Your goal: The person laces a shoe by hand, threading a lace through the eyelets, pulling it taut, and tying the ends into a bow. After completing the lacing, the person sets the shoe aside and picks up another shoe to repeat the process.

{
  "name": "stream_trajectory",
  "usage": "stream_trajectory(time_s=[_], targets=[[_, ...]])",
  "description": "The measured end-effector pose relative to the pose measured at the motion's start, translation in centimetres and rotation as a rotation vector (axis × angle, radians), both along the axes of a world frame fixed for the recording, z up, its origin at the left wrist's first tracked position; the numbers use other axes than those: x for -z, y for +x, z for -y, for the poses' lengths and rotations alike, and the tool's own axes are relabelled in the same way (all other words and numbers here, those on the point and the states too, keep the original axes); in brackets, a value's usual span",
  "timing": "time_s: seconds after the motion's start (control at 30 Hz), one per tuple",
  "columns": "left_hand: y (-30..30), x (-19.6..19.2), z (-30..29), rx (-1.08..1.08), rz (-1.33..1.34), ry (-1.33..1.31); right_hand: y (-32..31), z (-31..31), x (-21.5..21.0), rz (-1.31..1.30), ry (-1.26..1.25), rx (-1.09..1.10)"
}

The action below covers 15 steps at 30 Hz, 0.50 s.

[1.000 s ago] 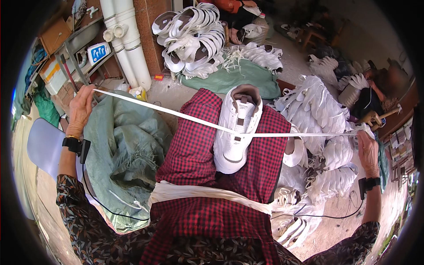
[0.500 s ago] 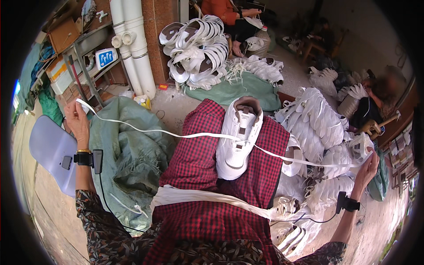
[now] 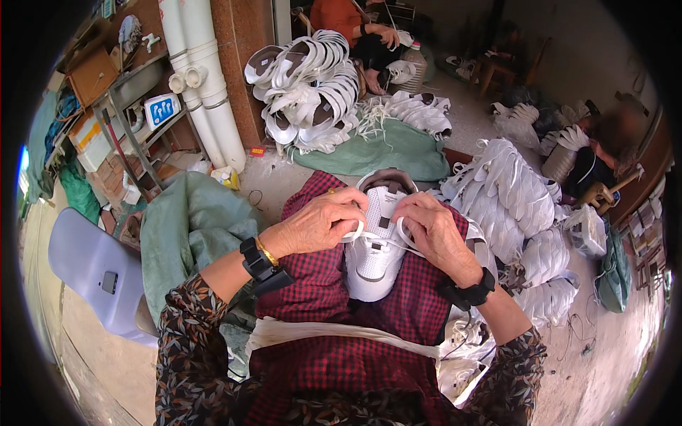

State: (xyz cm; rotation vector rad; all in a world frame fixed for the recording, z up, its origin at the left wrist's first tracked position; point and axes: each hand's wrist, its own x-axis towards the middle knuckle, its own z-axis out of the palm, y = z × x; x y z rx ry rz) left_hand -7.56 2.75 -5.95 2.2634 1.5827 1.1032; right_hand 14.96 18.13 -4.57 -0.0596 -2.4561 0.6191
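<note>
A white sneaker [image 3: 371, 268] with a dark lining lies on my lap, its toe toward me. One white shoelace [image 3: 402, 234] crosses its front near the toe, with a loop showing by each hand. At the shoe's left edge my left hand [image 3: 316, 224] pinches one side of the lace, fingers curled. My right hand [image 3: 438, 234] is closed on the other side of the lace at the shoe's right edge. Both hands hide parts of the shoe's sides. Across my checked red apron [image 3: 312, 369] lies a bundle of white laces [image 3: 341, 332].
Stacked white shoe uppers [image 3: 508, 195] stand at my right, with another pile [image 3: 312, 85] ahead. A green sack [image 3: 192, 220] and a pale plastic chair [image 3: 89, 263] are on the left. Farther off, a person in orange [image 3: 337, 18] and another person at the right sit among shoes.
Both hands have come in from far apart, where they held the lace stretched wide, to the two sides of the shoe. The lace is now bent into loops near the fingers.
</note>
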Motion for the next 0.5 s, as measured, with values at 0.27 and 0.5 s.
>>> stream_trajectory(time_s=[0.27,0.5], targets=[[1.1,1.0,0.0,-0.111,0.016,0.207,1.2,0.5,-1.5,0.006,-0.396,0.034],[2.3,-1.7,4.0,-0.179,0.244,0.084,4.9,0.0,3.0,-0.202,-0.822,0.005]])
